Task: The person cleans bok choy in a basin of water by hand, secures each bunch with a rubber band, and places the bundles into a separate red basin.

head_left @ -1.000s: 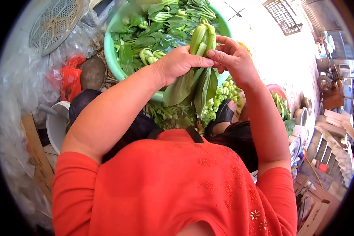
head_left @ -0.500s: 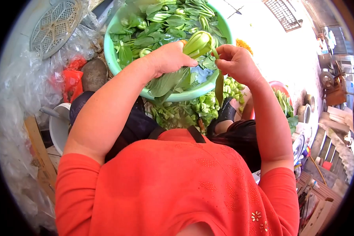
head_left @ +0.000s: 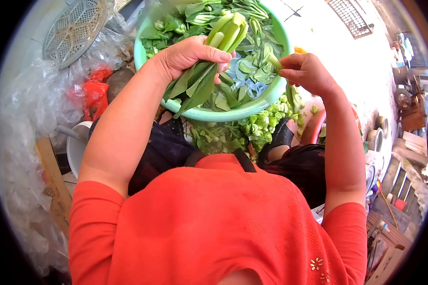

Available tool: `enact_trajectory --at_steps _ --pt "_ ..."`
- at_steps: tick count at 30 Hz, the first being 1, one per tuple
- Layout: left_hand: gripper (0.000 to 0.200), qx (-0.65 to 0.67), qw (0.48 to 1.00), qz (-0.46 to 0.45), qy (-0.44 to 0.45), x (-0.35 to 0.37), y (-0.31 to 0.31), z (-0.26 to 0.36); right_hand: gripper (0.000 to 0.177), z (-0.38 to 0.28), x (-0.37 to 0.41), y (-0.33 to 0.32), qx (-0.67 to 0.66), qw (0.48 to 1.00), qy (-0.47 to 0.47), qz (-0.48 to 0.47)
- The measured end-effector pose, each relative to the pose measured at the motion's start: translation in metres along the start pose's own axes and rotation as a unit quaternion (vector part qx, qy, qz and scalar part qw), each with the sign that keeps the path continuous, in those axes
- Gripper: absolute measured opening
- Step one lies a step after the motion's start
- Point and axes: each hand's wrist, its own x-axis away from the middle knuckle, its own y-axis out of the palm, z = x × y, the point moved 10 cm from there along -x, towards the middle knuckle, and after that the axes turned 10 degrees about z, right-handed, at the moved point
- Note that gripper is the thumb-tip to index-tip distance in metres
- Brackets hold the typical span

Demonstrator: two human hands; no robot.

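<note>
My left fingers (head_left: 217,55) close around a bunch of greens (head_left: 231,32), thumb laid across the stalks, up at twelve o'clock in my view. The pale root end points towards one o'clock and the leaves droop towards seven, over the near rim of the green tub (head_left: 214,115). My right fingers (head_left: 294,61), between one and two o'clock, pinch a single pale stalk (head_left: 274,61) between thumb and forefinger, apart from the bunch. A leaf hangs below that hand, outside the tub; I cannot tell for certain that it belongs to the stalk I pinch.

I judge the step in hand to be parting outer stalks from the bunch, one at a time: the left holds, the right does the fine work. Inside the tub lie more whole heads (head_left: 257,31), towards its twelve and one o'clock, and loose leaves (head_left: 247,71) nearer to me.

As I see it, the next move calls for the right pinch to loosen and free that stalk, while the left grip stays firm without bruising the stems. A heap of cut greens (head_left: 266,116) lies on the floor at two o'clock, just below the tub, within easy reach of the right.
</note>
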Motion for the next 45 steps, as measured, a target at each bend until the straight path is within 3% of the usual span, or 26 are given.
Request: enact_trajectory --at_steps 1,2,3,5,6,8,11,12,16,18,19,21,23,26,31,32,34,37,43,45 --pt "0.033 -0.001 1.000 0.000 -0.002 -0.001 0.003 -0.003 0.028 0.001 -0.001 0.001 -0.070 0.997 0.035 0.011" --pt "0.033 0.002 1.000 0.008 0.023 -0.004 0.008 -0.002 0.040 -0.010 -0.001 0.001 -0.062 0.998 0.005 0.032" --pt "0.034 0.004 0.999 0.017 0.047 -0.007 0.012 0.000 0.040 -0.015 -0.002 0.004 -0.065 0.997 0.006 0.033" --pt "0.031 0.012 0.999 0.019 0.048 -0.012 0.022 -0.003 0.059 -0.032 -0.004 0.000 -0.177 0.980 -0.016 0.085" --pt "0.032 0.013 0.999 -0.009 0.034 -0.014 0.030 -0.009 0.059 -0.038 -0.005 0.003 -0.179 0.980 -0.015 0.085" --pt "0.030 0.014 0.998 -0.053 0.009 -0.020 0.044 -0.023 0.064 -0.056 -0.003 0.003 -0.328 0.940 -0.035 0.091" --pt "0.026 0.005 0.995 -0.097 -0.025 -0.017 0.070 -0.036 0.061 -0.084 0.006 -0.001 -0.260 0.953 -0.084 0.128" --pt "0.024 0.030 0.994 -0.096 -0.031 -0.016 0.073 -0.036 0.046 -0.084 0.005 -0.004 -0.255 0.947 -0.106 0.165" --pt "0.029 -0.022 0.994 -0.104 -0.020 -0.021 0.077 -0.034 0.034 -0.080 0.003 -0.012 -0.214 0.941 -0.132 0.228" --pt "0.038 -0.022 0.998 -0.024 0.057 -0.023 0.072 -0.018 0.029 -0.079 0.005 -0.020 -0.181 0.937 -0.132 0.267" --pt "0.038 -0.022 0.998 -0.026 0.057 -0.025 0.073 -0.021 0.029 -0.077 0.004 -0.022 -0.180 0.937 -0.131 0.268" --pt "0.041 -0.180 0.954 0.112 0.211 -0.022 0.054 0.002 0.033 -0.071 0.001 -0.025 -0.127 0.944 -0.120 0.282" --pt "0.046 -0.233 0.934 0.145 0.231 -0.017 0.054 0.006 0.035 -0.069 -0.001 -0.023 -0.122 0.945 -0.111 0.281" --pt "0.040 -0.243 0.944 0.143 0.174 -0.023 0.055 -0.011 0.041 -0.065 -0.005 -0.016 -0.093 0.956 -0.082 0.267" --pt "0.024 -0.095 0.989 0.092 0.067 -0.028 0.060 -0.034 0.069 -0.053 -0.014 -0.006 -0.079 0.975 -0.039 0.205" --pt "0.020 -0.067 0.993 0.089 0.049 -0.027 0.059 -0.034 0.069 -0.055 -0.012 -0.008 -0.081 0.974 -0.038 0.206" --pt "0.019 -0.026 0.996 0.068 0.048 -0.027 0.055 -0.030 0.066 -0.049 -0.008 -0.003 -0.271 0.948 0.026 0.163" --pt "0.017 0.034 0.997 0.036 0.053 -0.030 0.054 -0.025 0.076 -0.056 -0.002 -0.005 -0.279 0.949 0.004 0.144" --pt "0.024 0.079 0.997 -0.006 0.023 -0.030 0.058 -0.033 0.062 -0.050 -0.002 0.002 -0.304 0.948 0.012 0.091" --pt "0.038 0.088 0.996 -0.009 0.017 -0.027 0.060 -0.032 0.058 -0.051 0.000 0.003 -0.321 0.945 0.013 0.063"
